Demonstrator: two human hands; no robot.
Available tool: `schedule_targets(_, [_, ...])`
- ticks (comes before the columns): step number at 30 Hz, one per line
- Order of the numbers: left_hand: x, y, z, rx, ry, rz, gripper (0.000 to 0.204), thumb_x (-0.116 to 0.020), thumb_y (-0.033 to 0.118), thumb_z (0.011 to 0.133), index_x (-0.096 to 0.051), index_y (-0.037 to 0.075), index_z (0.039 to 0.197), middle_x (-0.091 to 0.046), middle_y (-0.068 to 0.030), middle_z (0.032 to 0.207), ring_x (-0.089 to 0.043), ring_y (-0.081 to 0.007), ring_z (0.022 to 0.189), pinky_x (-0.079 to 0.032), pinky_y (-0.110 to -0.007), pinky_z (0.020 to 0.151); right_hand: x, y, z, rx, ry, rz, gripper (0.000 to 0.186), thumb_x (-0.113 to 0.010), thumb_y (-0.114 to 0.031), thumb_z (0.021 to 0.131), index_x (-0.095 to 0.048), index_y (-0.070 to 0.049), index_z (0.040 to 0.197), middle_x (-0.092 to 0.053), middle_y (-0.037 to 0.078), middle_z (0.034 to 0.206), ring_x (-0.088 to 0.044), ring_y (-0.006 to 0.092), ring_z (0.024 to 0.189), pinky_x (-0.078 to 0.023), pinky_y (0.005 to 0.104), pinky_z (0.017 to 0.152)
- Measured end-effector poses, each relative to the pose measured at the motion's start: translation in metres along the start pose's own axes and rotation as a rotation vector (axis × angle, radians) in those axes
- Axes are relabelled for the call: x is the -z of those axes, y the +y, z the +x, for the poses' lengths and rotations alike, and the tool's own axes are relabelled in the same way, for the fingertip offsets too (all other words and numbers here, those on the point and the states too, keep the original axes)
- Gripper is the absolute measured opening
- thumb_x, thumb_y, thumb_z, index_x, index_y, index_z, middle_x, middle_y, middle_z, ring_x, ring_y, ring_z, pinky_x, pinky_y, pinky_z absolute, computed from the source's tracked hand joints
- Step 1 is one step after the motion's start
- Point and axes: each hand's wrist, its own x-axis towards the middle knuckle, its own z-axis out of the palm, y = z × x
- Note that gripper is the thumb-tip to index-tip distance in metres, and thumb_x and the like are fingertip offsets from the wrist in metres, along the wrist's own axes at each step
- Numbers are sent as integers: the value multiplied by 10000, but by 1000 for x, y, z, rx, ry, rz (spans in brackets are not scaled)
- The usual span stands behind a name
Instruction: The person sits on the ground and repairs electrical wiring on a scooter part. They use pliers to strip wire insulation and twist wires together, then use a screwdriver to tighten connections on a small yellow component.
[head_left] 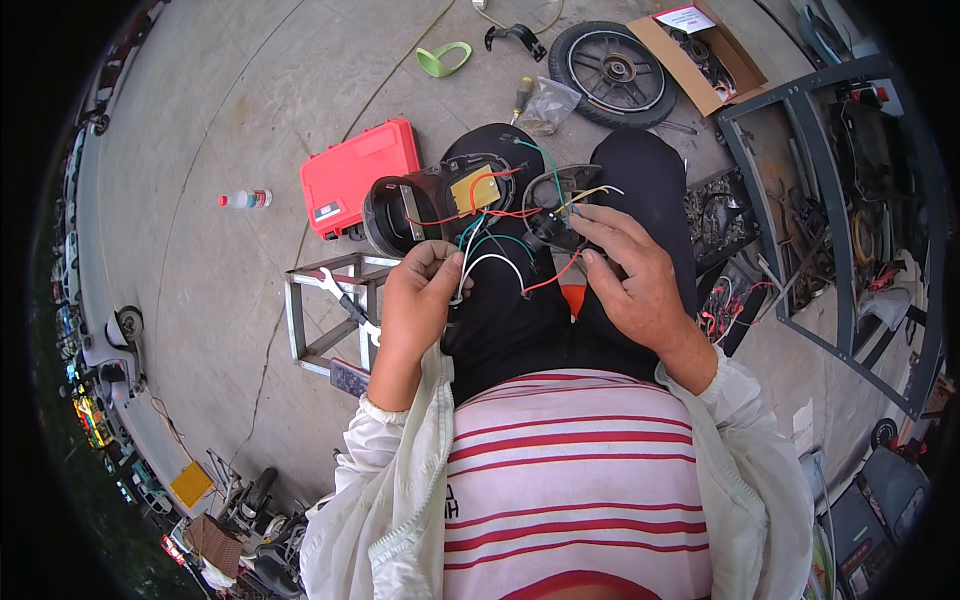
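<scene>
A dark plastic housing (392, 212) with a round opening rests across my thighs. On its inside is a flat yellow piece (473, 191) with red, green and white wires around it. My left hand (425, 290) is closed, thumb and fingers pinching a white wire (495, 259) and perhaps green ones beside it. My right hand (635, 280) has its thumb and fingers apart, beside a dark bracket-like part (548, 228). Its fingertips are close to a yellow wire (588, 194). The end of a red wire (550, 281) comes up near its thumb; whether they touch, I cannot tell.
A red case (362, 172), a metal frame stool (300, 318) with a wrench (345, 303), and a bottle (245, 199) are at left. Ahead lie a wheel (614, 72), a screwdriver (523, 98), a clear bag (548, 105) and a cardboard box (700, 60). A grey metal rack (800, 120) stands right.
</scene>
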Motion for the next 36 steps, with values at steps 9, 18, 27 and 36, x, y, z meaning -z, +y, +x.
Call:
schedule_targets(9, [1,-3,1,-19,-6,-10,168,-633,119,1005,-635,-41,1056,-672,-41,843,-637,-96,722,-513,-243,664,-3,7,1,107,41,-76,318,-637,-51,928,-664,-1,1241,-630,167,1308,-697,261,998,-576,318,780])
schedule_targets(18, [1,-2,1,-14,-1,-6,170,-635,126,1003,-636,-40,1041,-669,-41,841,-640,-104,723,-512,-247,662,-1,1,0,28,6,-15,361,-614,22,905,-659,5,1263,-624,188,1324,-643,305,1178,-512,349,968])
schedule_targets(27, [0,-2,1,-5,-10,6,155,-606,137,1018,-621,-15,1039,-659,-30,793,-613,-102,710,-487,-240,673,-1,3,0,37,8,-31,357,-613,18,908,-662,3,1260,-622,184,1329,-653,294,1157,-531,336,925])
schedule_targets(36, [1,-3,2,-13,-8,-8,162,-622,118,1008,-634,-42,1026,-666,-39,818,-635,-100,718,-503,-240,662,0,1,0,12,7,-6,362,-609,20,903,-662,6,1261,-620,186,1332,-655,286,1147,-538,325,898])
